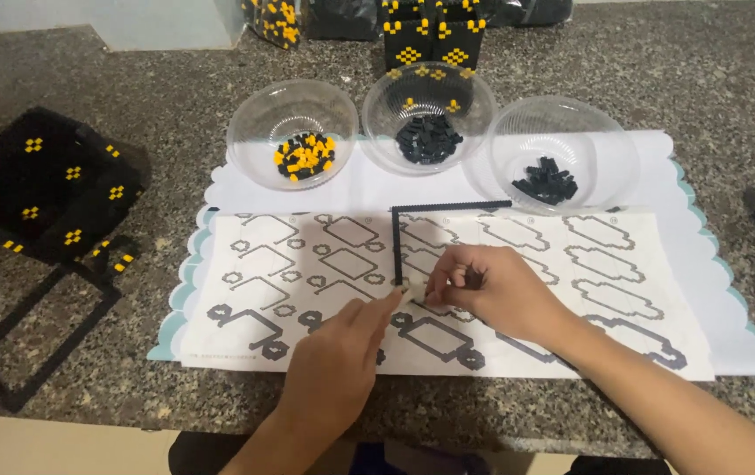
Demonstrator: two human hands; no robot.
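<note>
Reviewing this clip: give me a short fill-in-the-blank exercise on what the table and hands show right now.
1. Behind the pattern sheet stand ___ clear bowls.
2. The left bowl holds black and ___ pieces.
3. The left hand and right hand meet at the lower end of a thin ___ strip lying on the sheet.
4. The countertop is speckled ___.

Missing words: three; yellow; black; stone
</note>
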